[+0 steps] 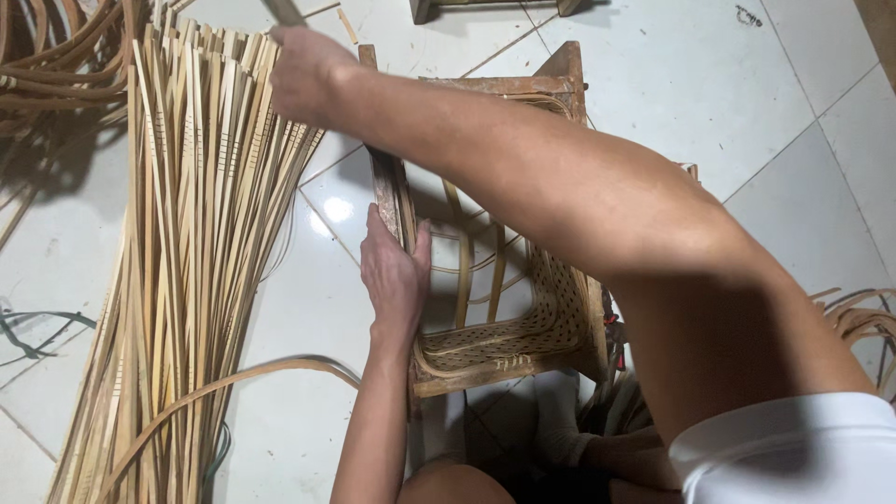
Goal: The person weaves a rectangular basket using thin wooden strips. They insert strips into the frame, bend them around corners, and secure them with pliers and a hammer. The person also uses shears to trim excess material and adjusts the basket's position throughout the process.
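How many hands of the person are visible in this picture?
2. The left hand grips the left rail of the wooden frame. The right hand reaches across to the bundle of cane strips, closed around something dark.

A wooden seat frame (485,280), partly woven with cane, is gripped at its left rail by the left hand (395,271); the right hand (303,70) is stretched over a bundle of cane strips (187,261) on the tiled floor (747,121).
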